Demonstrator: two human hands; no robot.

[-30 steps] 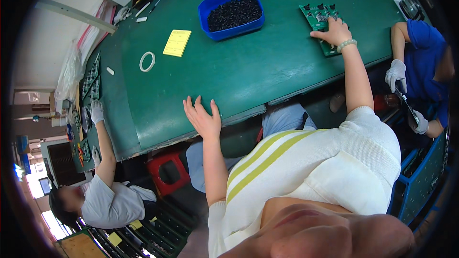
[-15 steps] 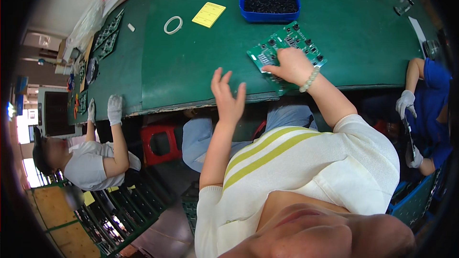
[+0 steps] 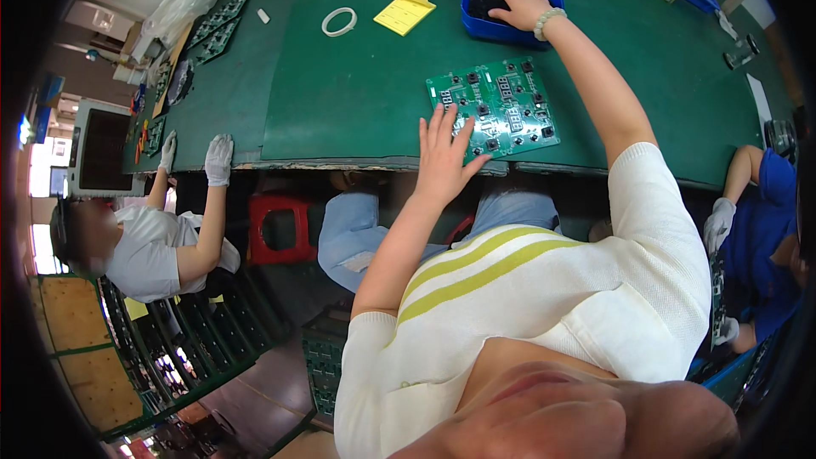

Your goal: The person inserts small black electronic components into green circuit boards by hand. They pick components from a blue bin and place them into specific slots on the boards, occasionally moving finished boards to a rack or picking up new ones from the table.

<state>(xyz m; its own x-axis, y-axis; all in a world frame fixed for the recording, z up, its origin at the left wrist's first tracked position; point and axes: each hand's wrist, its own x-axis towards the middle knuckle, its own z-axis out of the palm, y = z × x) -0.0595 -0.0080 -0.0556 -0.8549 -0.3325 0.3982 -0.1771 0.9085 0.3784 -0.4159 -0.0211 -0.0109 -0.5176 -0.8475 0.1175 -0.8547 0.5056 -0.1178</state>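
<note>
A green circuit board (image 3: 500, 102) with small displays and black parts lies flat near the table's front edge. My left hand (image 3: 446, 153) rests on its near left side, fingers apart and touching the board. Beyond the board stands a blue bin (image 3: 510, 31) of small black parts (image 3: 483, 5). Over these parts, inside the bin, is my right hand (image 3: 520, 7), wearing a bead bracelet. Its fingers look spread, and I see nothing held in them.
Left of the bin lie a yellow notepad (image 3: 404, 14), its top sheet lifted, and a white ring (image 3: 340, 22). More circuit boards (image 3: 219, 38) are at the far left. Gloved co-workers sit at the left (image 3: 170, 246) and right (image 3: 769, 212). A red stool (image 3: 285, 246) stands below the table edge.
My right hand has left the board and gone up into the blue bin. My left hand has moved onto the board, which now lies turned and flat. The notepad's top sheet has lifted.
</note>
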